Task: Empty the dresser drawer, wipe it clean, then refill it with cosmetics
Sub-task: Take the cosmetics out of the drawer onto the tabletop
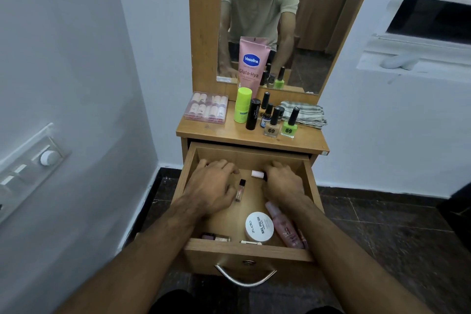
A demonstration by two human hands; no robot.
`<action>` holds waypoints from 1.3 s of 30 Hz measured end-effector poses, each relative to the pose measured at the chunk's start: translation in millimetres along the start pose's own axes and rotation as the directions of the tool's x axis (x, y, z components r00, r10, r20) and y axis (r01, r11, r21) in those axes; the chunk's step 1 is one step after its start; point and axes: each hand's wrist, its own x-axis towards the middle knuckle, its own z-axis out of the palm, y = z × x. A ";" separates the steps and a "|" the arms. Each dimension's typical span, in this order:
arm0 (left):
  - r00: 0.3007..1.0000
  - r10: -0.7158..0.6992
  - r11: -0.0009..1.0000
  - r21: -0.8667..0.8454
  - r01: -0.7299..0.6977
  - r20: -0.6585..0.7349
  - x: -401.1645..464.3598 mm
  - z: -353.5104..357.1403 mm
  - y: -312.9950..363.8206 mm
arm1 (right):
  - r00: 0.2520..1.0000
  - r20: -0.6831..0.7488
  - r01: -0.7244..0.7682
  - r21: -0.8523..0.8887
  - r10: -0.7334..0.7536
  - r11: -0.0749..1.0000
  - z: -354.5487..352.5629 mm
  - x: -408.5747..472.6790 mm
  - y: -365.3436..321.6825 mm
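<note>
The wooden drawer (248, 250) is pulled open with both my hands inside. My left hand (211, 186) lies palm down at the back left with its fingers curled, hiding whatever is under it. A small lip gloss tube (240, 190) lies against its thumb. My right hand (280, 183) at the back right grips the dark cap end of a pale pink nail polish bottle (257, 174). Nearer the front lie a white nail polish jar (259, 226), a pink spray bottle (285, 228), two small glitter bottles (216, 237) and a small white stick (251, 242).
On the dresser top (224, 135) stand a pink Vaseline tube (251, 64), a clear box of pink tubes (206, 108), a green bottle (242, 104), a black tube (252, 114), several nail polishes (290, 125) and a folded striped cloth (304, 113). Behind them is a mirror (313, 33).
</note>
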 end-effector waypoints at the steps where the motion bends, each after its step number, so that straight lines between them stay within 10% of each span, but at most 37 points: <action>1: 1.000 -0.002 1.000 0.001 0.002 0.003 -0.2 0.4 0.4 | 1.000 0.006 0.004 -0.040 -0.004 0.999 2.5 0.5 1.8; 6: 1.000 -0.005 1.000 -0.004 0.005 -0.001 -0.3 1.6 0.0 | 0.997 -0.041 0.065 0.098 -0.061 0.993 2.8 -4.1 5.6; 13: 1.000 -0.016 1.000 -0.009 0.016 -0.020 0.5 0.1 0.3 | 0.824 -0.561 0.353 0.616 0.077 0.704 -39.7 -17.9 -12.8; 31: 1.000 -0.024 1.000 0.009 0.023 0.016 -0.3 -2.2 -0.9 | 0.738 -0.621 0.240 0.607 0.264 0.758 -33.1 -0.8 -31.0; 35: 1.000 -0.026 0.998 0.059 0.025 0.011 -0.9 -1.2 -0.3 | 0.971 -0.238 0.136 0.436 -0.032 0.889 -2.0 -14.5 -28.2; 39: 0.999 -0.047 0.996 0.083 0.045 0.019 -1.5 -0.3 -2.6 | 0.971 0.149 0.165 0.159 -0.189 0.973 8.7 -15.9 -34.9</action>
